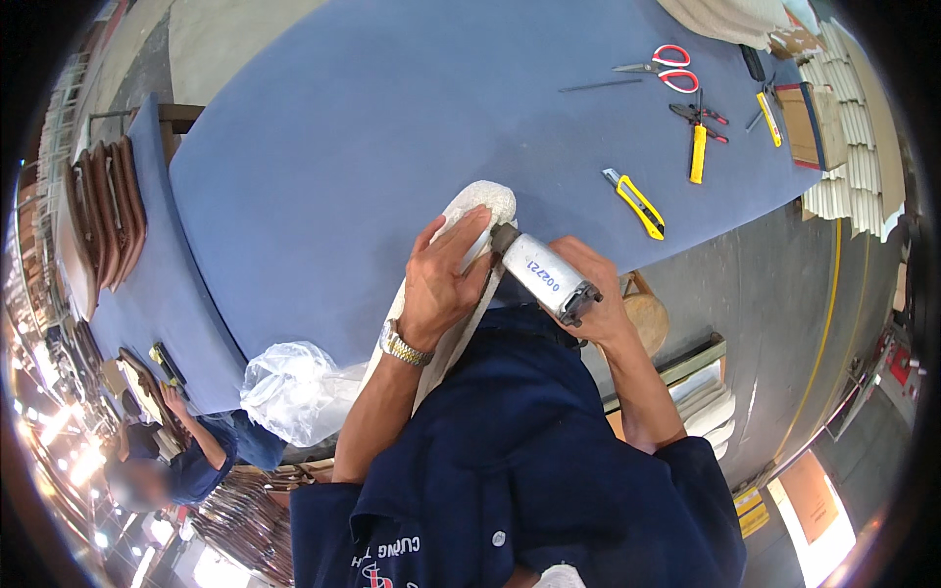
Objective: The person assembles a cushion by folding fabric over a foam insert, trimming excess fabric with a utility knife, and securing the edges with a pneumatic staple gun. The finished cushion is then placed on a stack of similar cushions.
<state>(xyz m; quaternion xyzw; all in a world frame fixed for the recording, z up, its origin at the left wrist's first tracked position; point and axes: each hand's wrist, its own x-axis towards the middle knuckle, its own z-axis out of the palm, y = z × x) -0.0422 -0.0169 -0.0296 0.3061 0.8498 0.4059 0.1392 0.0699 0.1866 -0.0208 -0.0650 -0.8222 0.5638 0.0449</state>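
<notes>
A long, narrow padded piece (498,199) covered in white nubby fabric slants from my body onto the blue table (333,167), its rounded end pointing away from me. My left hand (443,281) is wrapped over it near that end, fingers pressed along the fabric. A silver staple gun (537,270) with a dark nose is in the closed grip of my right hand (600,294). Its nose meets the right edge of the padded piece, close to my left fingertips. The gun's body hides part of my right fingers.
Right of the gun lie a yellow utility knife (637,204), red-handled scissors (676,67), pliers (701,115) and a thin rod (600,86). A clear plastic bag (299,392) hangs at the table's near left edge. A round wooden stool (647,318) stands right. Another person (211,446) works at lower left.
</notes>
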